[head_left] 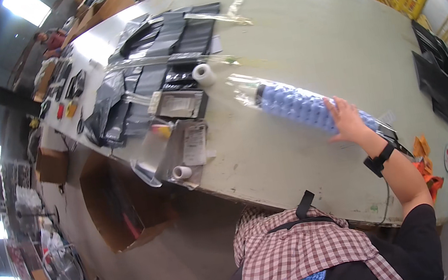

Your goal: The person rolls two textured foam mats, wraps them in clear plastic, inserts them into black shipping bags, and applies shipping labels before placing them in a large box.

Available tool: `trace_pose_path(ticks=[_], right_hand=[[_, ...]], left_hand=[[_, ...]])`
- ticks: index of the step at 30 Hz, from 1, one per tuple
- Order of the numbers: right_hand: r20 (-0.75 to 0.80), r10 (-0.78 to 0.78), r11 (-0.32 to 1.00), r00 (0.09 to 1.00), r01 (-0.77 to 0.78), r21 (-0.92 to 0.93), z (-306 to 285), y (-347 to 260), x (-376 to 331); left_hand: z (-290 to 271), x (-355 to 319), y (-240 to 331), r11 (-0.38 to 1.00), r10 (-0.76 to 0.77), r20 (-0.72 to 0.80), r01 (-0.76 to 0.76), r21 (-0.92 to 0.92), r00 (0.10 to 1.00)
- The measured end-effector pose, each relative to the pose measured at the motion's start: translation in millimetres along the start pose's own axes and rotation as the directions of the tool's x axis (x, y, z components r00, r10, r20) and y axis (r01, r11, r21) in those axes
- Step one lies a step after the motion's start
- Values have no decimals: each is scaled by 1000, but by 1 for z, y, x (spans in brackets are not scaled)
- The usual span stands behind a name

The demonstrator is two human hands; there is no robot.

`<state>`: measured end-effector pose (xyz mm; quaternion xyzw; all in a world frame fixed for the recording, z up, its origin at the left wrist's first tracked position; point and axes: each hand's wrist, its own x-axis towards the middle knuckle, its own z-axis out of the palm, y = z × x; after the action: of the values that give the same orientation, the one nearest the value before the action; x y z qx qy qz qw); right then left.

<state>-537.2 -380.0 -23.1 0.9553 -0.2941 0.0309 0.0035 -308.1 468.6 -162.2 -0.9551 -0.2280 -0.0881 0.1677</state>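
Note:
On the table, a blue bumpy foam roller (pixel 295 106) lies slantwise inside a clear plastic wrapping, whose loose end (pixel 242 88) sticks out past its far left end. My right hand (pixel 345 120) rests on the near right part of the roller, fingers spread over its upper side. A dark wristband is on that arm. Beyond the hand, the roller's near right end touches or lies close to a dark object (pixel 387 130), which I cannot make out. My left hand is out of the picture.
Grey plastic bags (pixel 163 42) lie across the table's left part, near a white roll (pixel 203 74) and a box of labels (pixel 179 104). An open cardboard box (pixel 111 197) stands on the floor. Black bags (pixel 437 76) hang at the right edge. Someone (pixel 52 41) is at the far left.

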Motion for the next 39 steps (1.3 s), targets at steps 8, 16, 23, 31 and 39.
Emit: trace_pose_path(ticks=[8, 16, 23, 31, 39], right_hand=[[295, 212, 967, 932, -243, 73, -4, 7, 24], [246, 563, 643, 789, -605, 470, 32, -3, -27], [295, 846, 457, 444, -889, 28, 11, -55, -25], [-12, 796, 603, 605, -791, 106, 42, -76, -67], [-156, 477, 839, 865, -396, 373, -39, -210, 97]], left_hand=[[-14, -165, 133, 799, 430, 733, -600, -38, 528], [-111, 139, 371, 358, 495, 318, 143, -923, 809], [-277, 259, 636, -146, 676, -705, -899, -413, 215], [-246, 344, 780, -415, 891, -198, -910, 4, -408], [-250, 364, 780, -131, 848, -529, -983, -129, -43]])
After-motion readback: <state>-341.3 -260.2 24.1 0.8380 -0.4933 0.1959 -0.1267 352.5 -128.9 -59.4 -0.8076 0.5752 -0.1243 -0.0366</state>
